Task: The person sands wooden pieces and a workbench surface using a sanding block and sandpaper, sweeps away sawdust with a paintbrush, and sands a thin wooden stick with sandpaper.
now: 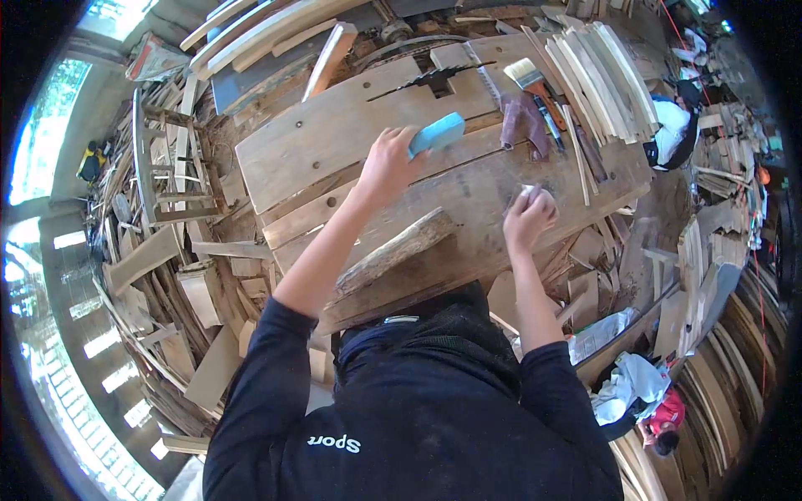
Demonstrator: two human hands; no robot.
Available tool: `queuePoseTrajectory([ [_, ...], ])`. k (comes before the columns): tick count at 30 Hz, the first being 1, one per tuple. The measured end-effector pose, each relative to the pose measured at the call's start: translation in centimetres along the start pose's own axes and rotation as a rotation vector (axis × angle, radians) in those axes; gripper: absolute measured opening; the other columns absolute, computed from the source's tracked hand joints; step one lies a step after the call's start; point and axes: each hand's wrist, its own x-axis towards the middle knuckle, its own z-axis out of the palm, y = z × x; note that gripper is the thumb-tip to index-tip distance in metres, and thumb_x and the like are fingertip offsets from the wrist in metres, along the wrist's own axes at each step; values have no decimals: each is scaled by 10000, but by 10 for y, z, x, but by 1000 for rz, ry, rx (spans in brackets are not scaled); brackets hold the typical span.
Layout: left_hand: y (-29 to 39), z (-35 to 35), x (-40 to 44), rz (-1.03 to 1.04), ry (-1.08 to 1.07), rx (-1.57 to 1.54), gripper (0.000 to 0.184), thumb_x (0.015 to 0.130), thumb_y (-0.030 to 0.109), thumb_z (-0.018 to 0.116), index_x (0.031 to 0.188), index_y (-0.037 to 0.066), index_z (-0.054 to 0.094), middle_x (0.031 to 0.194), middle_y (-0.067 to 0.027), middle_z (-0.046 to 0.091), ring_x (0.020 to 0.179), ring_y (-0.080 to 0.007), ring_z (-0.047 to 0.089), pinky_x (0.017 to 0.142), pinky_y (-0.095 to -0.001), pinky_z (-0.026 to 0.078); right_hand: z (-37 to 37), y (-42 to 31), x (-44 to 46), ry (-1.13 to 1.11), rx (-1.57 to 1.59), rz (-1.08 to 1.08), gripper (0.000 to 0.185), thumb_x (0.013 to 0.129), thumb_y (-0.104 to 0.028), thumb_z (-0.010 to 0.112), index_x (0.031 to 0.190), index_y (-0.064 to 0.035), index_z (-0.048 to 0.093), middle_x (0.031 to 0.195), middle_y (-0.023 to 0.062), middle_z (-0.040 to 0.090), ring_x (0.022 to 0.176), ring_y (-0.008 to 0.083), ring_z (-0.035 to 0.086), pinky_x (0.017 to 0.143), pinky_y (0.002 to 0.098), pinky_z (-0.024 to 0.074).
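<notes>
My left hand (390, 167) is closed around one end of a light blue block (440, 134), held above the wooden workbench (284, 159). To the right, my right hand (530, 213) is closed over the near part of the bench, with a small whitish thing showing at its fingers, too small to name. Between my forearms a rough-edged piece of wood (397, 250) lies slanted near the bench's front edge. Beyond my right hand lie a crumpled purplish cloth (525, 125) and a wide brush (528, 77) with pale bristles.
Pale wooden strips (597, 79) are stacked at the bench's back right. Long boards (267, 37) lie behind it. A wooden frame (146, 159) and scrap wood fill the left floor. A person in red (667, 417) is at the lower right.
</notes>
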Motion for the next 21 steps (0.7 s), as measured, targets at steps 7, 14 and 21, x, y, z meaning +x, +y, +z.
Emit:
queuePoseTrajectory([
  [7,-7,72,73,47,-192,152,413,893,204,728,1242,36,585,1057,-215,691,1021,-425,662,898,-502,530,-1,-15,0,31,-126,-64,338,1014,-332,559,1193,-46,580,1338,159,503,1239,398,414,1031,591,302],
  [14,7,91,82,152,-163,356,459,971,387,646,1275,57,548,1163,-200,641,1161,-380,600,937,-494,504,-2,-20,1,26,-168,-44,331,1008,-319,555,1196,-47,560,1310,169,493,1228,409,413,1002,599,309],
  [21,0,134,100,219,10,412,438,934,483,641,1095,75,644,1047,-134,632,1069,-301,595,863,-438,473,-2,-21,0,9,-220,-97,366,1008,-323,540,1220,-25,530,1317,200,483,1232,424,413,999,601,311],
])
